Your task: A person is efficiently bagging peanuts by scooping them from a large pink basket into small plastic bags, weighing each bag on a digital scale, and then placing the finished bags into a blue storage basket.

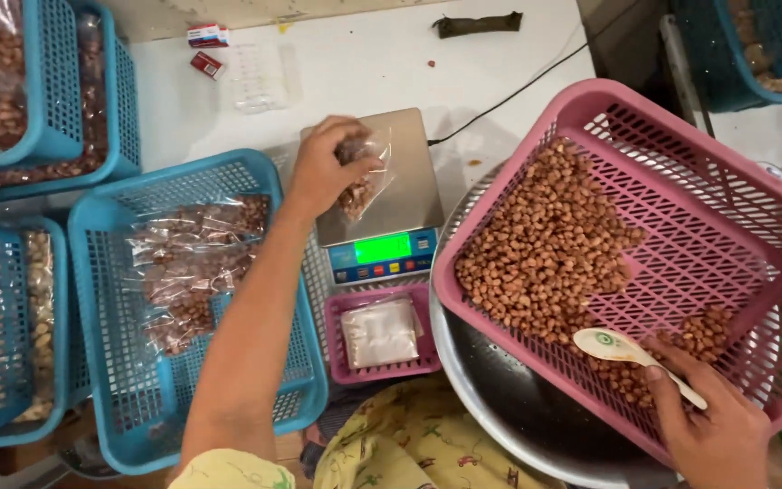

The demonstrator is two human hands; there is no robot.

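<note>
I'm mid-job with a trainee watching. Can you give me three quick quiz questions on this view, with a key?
1. True or false: the left hand holds a small clear bag of nuts over the scale.
2. What does the right hand hold?
A. white spoon
B. knife
C. scissors
3. What colour is the basket of loose nuts?

Key: 1 true; 2 A; 3 pink.

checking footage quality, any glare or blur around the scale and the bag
Head view: even, soft light; the scale display glows bright green, digits washed out; the small bag in the left hand looks slightly smeared; faint shadows on the white table; right hand sharp.
</note>
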